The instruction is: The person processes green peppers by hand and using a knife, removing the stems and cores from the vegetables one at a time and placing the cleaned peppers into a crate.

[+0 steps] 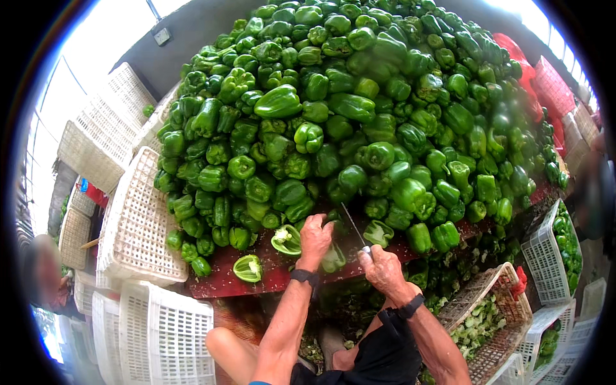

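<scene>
My left hand point(315, 240) is over the front of the red board point(221, 274), fingers curled and closed; what they hold, if anything, is hidden. A blurred, pale green piece of bell pepper point(333, 258) is just right of that hand. In my right hand point(384, 268) is a knife point(352, 224), gripped by its handle, the thin blade pointing up and left toward the heap. Cut bell peppers with pale insides show nearby: one cut half point(286, 240) beside my left hand, another point(248, 268) farther left, and a third point(378, 233) right of the blade.
A large heap of green bell peppers point(308, 138) rises beyond my hands. White plastic crates point(144, 218) stand at the left, with more stacked crates point(168, 333) nearer. At my right, a tilted crate point(513, 314) contains green scraps; behind it stands a crate of peppers point(542, 256).
</scene>
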Motion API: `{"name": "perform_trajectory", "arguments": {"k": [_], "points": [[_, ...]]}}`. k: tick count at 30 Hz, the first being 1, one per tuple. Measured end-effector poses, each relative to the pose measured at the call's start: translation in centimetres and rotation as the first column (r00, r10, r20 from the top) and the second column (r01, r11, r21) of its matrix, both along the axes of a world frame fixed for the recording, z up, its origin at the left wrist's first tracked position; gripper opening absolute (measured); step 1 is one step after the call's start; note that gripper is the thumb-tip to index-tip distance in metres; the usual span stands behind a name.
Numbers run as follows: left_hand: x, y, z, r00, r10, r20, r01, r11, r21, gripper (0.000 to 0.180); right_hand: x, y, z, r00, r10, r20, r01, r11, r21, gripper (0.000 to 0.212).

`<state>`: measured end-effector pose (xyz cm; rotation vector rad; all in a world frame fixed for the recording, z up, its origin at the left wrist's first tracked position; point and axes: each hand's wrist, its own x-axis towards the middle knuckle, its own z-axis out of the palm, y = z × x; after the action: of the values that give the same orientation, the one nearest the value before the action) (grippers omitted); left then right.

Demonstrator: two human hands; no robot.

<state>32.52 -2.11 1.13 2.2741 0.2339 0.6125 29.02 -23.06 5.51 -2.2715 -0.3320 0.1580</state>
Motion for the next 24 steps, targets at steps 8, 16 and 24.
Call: {"name": "perform_trajectory", "arguments": {"k": [8, 16, 24], "points": [[0.1, 0.1, 0.0, 0.996, -0.084, 0.008, 0.083, 0.995, 0.057, 0.025, 2.7, 0.9, -2.7, 0.957, 0.206, 0.202, -0.192, 0.977, -0.087, 0.02], [-0.4, 0.1, 0.1, 0.992, -0.123, 0.019, 0.122, 0.992, 0.037, 0.023, 2.5, 4.2, -5.4, 0.993, 0.085, 0.082, -0.074, 0.988, -0.132, 0.034], [-1.1, 2.9, 0.5, 0.995, 0.097, -0.002, -0.096, 0.986, 0.134, 0.026, -0.7, 2.0, -3.0, 0.982, 0.15, 0.113, -0.122, 0.967, -0.223, 0.033]]}}
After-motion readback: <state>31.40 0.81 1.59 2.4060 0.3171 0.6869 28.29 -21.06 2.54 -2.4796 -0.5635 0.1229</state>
